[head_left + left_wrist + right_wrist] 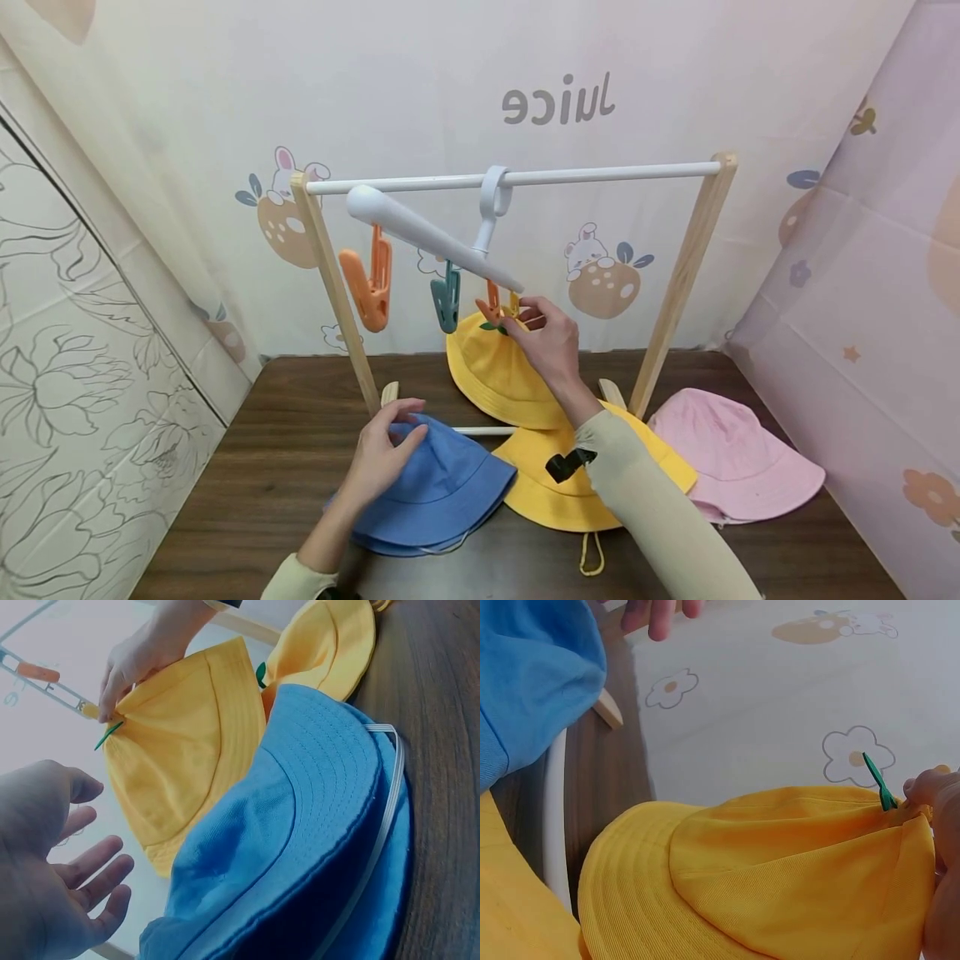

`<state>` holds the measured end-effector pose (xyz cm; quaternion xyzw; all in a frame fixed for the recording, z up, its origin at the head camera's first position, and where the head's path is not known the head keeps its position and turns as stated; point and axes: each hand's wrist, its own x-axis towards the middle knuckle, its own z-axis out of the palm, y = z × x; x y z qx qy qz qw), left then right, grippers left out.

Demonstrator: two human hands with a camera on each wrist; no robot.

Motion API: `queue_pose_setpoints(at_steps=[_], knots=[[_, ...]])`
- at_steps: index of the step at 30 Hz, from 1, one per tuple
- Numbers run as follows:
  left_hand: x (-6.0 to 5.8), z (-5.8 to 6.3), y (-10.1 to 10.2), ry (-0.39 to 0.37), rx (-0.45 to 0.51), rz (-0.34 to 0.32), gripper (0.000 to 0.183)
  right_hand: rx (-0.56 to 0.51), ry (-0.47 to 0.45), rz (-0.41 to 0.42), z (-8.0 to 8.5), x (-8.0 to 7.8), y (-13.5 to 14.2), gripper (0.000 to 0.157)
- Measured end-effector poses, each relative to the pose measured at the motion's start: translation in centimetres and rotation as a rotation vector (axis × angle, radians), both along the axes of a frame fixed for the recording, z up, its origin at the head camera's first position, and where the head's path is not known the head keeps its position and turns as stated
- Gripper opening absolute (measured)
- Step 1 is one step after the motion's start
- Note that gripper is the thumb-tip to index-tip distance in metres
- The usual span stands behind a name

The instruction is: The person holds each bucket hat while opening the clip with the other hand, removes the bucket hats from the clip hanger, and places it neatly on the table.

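Note:
My right hand (550,340) pinches the top of a yellow bucket hat (495,379), beside its green leaf tab (881,780). Its fingertips are right at a small yellow clip (513,305) at the near end of a white hanger (427,237); the fingers partly hide where clip and cloth meet. The hat's brim hangs downward. Over a blue bucket hat (442,483) on the table is my left hand (382,450), its fingers spread and loosely bent, holding nothing. In the left wrist view that hand (60,877) appears beside the blue hat.
The hanger hooks on the white rod (607,173) of a wooden stand (678,283). Two orange clips (369,283) and a green clip (446,298) hang from it. Another yellow hat (558,492) and a pink hat (735,458) lie on the brown table (240,483).

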<state>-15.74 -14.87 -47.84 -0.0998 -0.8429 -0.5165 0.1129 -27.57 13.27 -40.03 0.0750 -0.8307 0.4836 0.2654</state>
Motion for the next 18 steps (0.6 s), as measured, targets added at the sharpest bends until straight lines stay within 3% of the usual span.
queue_pose_setpoints(at_steps=[10, 14, 18], knots=[[-0.8, 0.2, 1.2, 0.125, 0.024, -0.066, 0.037, -0.019, 0.012, -0.008, -0.2, 0.3, 0.3, 0.038], [-1.0, 0.5, 1.8, 0.099, 0.035, -0.072, 0.039, -0.033, 0.009, -0.008, -0.1, 0.5, 0.4, 0.038], [-2.3, -1.1, 1.7, 0.150, 0.051, -0.103, 0.040, -0.047, -0.004, -0.013, 0.0, 0.7, 0.4, 0.040]])
